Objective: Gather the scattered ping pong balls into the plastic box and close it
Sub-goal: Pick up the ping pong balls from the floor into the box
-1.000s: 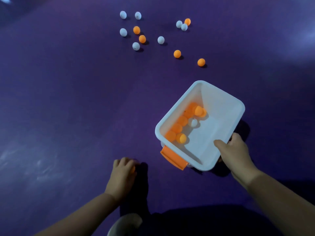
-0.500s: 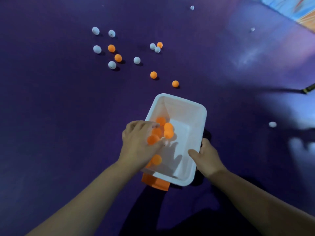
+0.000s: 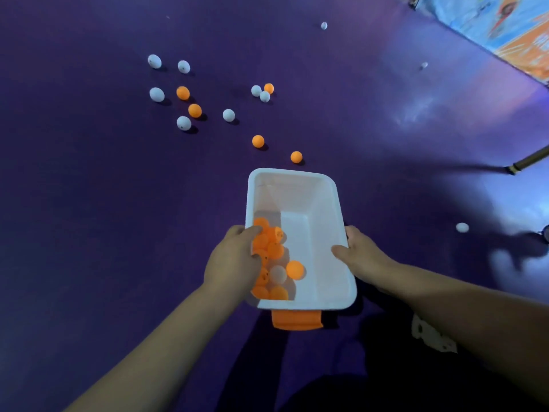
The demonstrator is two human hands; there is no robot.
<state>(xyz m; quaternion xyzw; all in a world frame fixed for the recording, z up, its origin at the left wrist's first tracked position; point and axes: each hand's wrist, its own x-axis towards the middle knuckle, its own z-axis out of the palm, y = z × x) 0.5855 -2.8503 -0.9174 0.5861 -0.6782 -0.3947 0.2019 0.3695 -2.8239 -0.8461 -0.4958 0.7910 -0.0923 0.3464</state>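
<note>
A white plastic box [image 3: 326, 203] with an orange latch [image 3: 297, 321] lies open on the purple floor. Several orange balls [image 3: 274, 251] and one white ball [image 3: 278, 274] lie along its left side. My left hand [image 3: 234, 260] grips the box's left rim, fingers curled over the edge against the balls. My right hand [image 3: 361, 252] grips the right rim, thumb inside. Several white and orange balls lie scattered beyond the box, the nearest being two orange ones [image 3: 296, 157] [image 3: 258, 141]. No lid is in view.
Farther out lie a lone white ball [image 3: 462, 227] at the right and two more white balls [image 3: 323, 25] [image 3: 424, 65] at the back. A dark pole [image 3: 528, 159] and a colourful mat edge [image 3: 505, 34] border the right side. My dark trousers [image 3: 386, 367] fill the bottom.
My left hand picked up an orange ball from the floor, dropped it into the box, then moved to the left rim. The box has turned to lie lengthwise away from me.
</note>
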